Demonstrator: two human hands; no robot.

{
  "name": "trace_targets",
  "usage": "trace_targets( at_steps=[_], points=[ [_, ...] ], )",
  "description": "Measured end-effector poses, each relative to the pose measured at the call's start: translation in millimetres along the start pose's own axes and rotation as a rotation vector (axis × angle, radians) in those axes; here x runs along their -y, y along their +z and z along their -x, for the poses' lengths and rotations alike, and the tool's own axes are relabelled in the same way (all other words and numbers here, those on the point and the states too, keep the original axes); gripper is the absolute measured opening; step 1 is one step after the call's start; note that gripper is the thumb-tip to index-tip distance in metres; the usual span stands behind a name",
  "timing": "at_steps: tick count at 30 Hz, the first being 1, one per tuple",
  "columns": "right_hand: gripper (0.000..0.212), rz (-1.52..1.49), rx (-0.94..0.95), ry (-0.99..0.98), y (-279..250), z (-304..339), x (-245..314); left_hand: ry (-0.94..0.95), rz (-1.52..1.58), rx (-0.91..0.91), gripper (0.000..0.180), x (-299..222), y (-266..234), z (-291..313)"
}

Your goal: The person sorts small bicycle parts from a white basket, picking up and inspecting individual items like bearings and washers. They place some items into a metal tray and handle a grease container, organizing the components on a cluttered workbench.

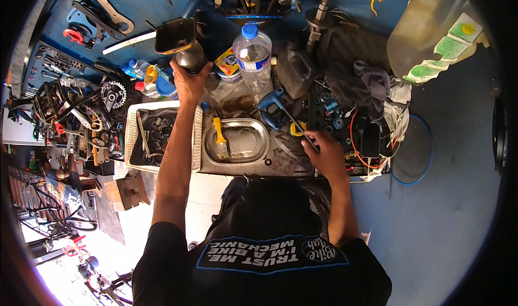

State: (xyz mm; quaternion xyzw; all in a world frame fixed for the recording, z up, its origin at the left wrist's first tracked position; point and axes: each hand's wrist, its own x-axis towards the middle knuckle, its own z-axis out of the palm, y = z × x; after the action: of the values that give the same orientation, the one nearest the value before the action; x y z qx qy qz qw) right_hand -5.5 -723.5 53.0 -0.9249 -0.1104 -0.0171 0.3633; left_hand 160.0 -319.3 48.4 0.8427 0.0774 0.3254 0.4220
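My left hand [191, 82] is raised at the back of the bench, wrapped round a dark bottle [191, 59]. Right above the bottle sits a dark, square, open-topped piece [176, 35] like a funnel; whether they are joined I cannot tell. My right hand [326, 154] is closed on the shaft end of a T-handle hex key [292, 117], whose blue handle points away from me to the left. Between my arms lies an oval metal tray [210, 154] with a yellow-handled brush [219, 133] in it. Beside the hex key's shaft is a yellow ring [296, 129].
A white plastic basket [131, 136] of small dark parts stands left of the tray. Behind are a clear blue-capped bottle [253, 63] and a dark jug [295, 71]. Grey rags [372, 85] and cables [399, 128] lie at right. A large translucent jug [426, 31] hangs over far right.
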Motion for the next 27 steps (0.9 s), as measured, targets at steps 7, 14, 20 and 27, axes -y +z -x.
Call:
trace_targets(
  at_steps=[7,14,20,27],
  points=[
    [0.034,0.036,-0.014,0.069,-9.2,-8.1,-3.9,0.071,-0.068,-0.023,0.104,1.8,-7.2,12.5],
    [0.034,0.117,-0.058,0.04,-1.8,-17.9,-11.6,0.135,-0.181,-0.156,0.102,6.3,-9.3,39.1],
    [0.04,0.527,0.018,-0.065,29.2,-38.4,-15.6,0.213,-0.34,0.482,0.082,-55.2,26.5,154.6],
    [0.024,0.474,0.076,0.006,54.1,-53.6,-18.0,0.294,-0.435,0.775,0.074,-62.2,74.4,187.3]
  ],
)
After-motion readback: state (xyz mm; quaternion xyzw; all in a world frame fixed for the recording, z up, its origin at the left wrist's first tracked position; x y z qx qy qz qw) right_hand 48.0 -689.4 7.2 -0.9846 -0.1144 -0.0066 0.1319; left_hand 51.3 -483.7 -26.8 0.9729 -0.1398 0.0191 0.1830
